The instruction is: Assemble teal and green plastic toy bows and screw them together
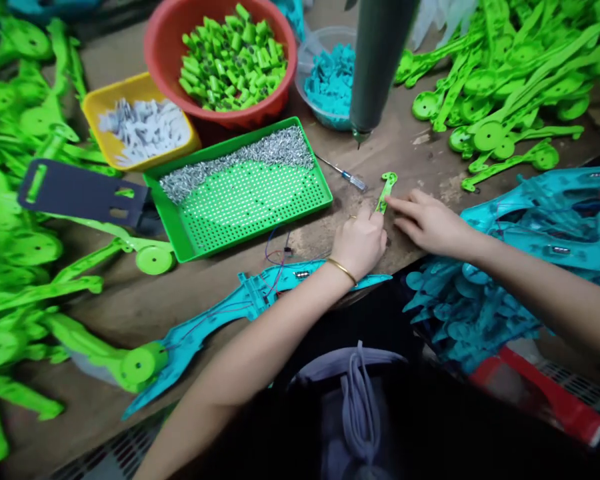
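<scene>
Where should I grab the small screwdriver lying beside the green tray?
By its thicker clear handle, the end away from the green tray. The small screwdriver lies flat on the table with its thin shaft pointing at the tray, so pinch across the handle from above. The left hand, closed on a small green piece, sits close by; probably come in from the far, bare side.

Fairly bright, even light falls from above on the table [420, 167]. The left hand [360, 243] and right hand [430, 223] cast only faint shadows. The small green part [386, 190] looks sharp, while the hanging tool [377, 60] looks soft. The bottom centre is dark, and the edges bend.
</scene>
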Available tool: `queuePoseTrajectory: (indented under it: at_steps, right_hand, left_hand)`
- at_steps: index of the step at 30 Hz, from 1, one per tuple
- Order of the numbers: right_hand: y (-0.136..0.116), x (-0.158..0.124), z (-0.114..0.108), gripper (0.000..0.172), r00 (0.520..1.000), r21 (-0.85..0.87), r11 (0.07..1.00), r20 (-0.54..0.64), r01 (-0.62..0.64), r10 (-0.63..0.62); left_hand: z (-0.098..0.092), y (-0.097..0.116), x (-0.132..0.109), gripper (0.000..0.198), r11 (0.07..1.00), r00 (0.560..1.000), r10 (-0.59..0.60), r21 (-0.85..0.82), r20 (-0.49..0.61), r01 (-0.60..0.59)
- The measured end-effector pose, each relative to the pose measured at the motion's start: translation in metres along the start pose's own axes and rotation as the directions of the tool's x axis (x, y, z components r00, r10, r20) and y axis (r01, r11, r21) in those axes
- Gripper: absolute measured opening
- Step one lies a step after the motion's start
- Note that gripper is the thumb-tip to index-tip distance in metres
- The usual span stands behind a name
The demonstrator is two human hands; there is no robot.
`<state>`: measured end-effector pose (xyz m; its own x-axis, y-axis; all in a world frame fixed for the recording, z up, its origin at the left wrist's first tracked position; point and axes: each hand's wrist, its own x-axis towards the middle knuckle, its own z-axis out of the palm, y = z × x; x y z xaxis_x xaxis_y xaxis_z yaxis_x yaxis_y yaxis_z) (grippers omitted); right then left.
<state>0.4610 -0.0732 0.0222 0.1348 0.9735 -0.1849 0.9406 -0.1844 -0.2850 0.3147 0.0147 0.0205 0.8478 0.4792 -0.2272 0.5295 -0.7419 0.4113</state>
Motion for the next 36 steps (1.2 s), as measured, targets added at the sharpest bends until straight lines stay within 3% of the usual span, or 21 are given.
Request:
queuePoseTrajectory:
  at_steps: [5, 10, 13, 18, 25, 32, 36]
  right_hand:
    - [-0.007, 0.002, -0.008, 0.043, 0.998, -0.088, 0.994, -0.035, -0.063, 0.060]
    - [-0.033, -0.017, -0.034, 0.042, 0.980, 0.130, 0.987, -0.163, -0.098, 0.119]
    - [-0.061, -0.039, -0.040, 0.030, 0.960, 0.217, 0.965, -0.202, -0.147, 0.192]
    - [-0.096, -0.055, -0.007, 0.024, 0.924, 0.245, 0.940, -0.242, -0.238, 0.297]
    - [-0.091, -0.030, 0.048, 0.019, 0.835, 0.290, 0.946, -0.478, -0.143, 0.273]
    - [-0.079, -0.028, 0.057, 0.014, 0.788, 0.431, 0.902, -0.566, 0.034, 0.241]
    - [-0.078, -0.027, 0.057, 0.012, 0.768, 0.443, 0.895, -0.587, 0.040, 0.256]
  left_hand:
    - [-0.014, 0.002, -0.009, 0.028, 1.000, 1.000, 0.001, 0.031, 0.009, -0.001]
    - [-0.025, -0.017, -0.025, 0.047, 0.963, 1.000, 0.012, -0.271, -0.017, -0.016]
    - [-0.021, -0.028, -0.032, 0.040, 0.919, 0.999, -0.034, -0.394, -0.035, 0.017]
    - [-0.010, -0.033, -0.036, 0.019, 0.911, 0.993, -0.020, -0.411, -0.118, -0.031]
    - [-0.004, -0.032, -0.035, 0.019, 0.919, 0.983, -0.014, -0.391, -0.181, -0.059]
    - [-0.001, -0.031, -0.034, 0.015, 0.901, 0.974, -0.057, -0.432, -0.218, -0.044]
    - [0.000, -0.031, -0.034, 0.014, 0.886, 0.972, -0.066, -0.461, -0.226, -0.048]
